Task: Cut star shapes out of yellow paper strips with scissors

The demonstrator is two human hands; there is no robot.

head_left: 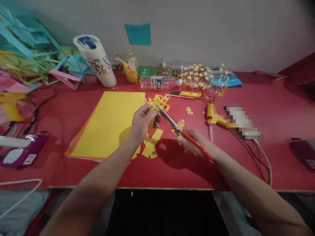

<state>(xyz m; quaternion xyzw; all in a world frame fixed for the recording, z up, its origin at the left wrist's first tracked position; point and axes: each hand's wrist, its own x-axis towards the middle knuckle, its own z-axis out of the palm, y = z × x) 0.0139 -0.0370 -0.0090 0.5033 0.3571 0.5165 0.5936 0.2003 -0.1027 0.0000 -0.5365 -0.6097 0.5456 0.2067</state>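
Observation:
My left hand (142,122) pinches a small yellow paper piece (153,120) between thumb and fingers, over the right edge of a stack of yellow paper sheets (110,121). In my right hand (190,141) are red-handled scissors (197,144), their blades pointing up and left with the tips at the paper piece. Under my hands lie yellow paper strips (152,142). Strips with star-shaped holes (165,106) are just beyond my left hand. A pile of cut yellow stars (180,124) sits by the scissor blades, with a smaller star cluster (189,110) further right.
A yellow box cutter (188,94) and clear plastic bottle (157,82) lie behind. A yellow glue gun (213,116) with a cable is at right. A white tumbler (97,62), folded coloured paper (29,49) and another glue gun (11,106) stand left. The red table's front edge (157,188) is near me.

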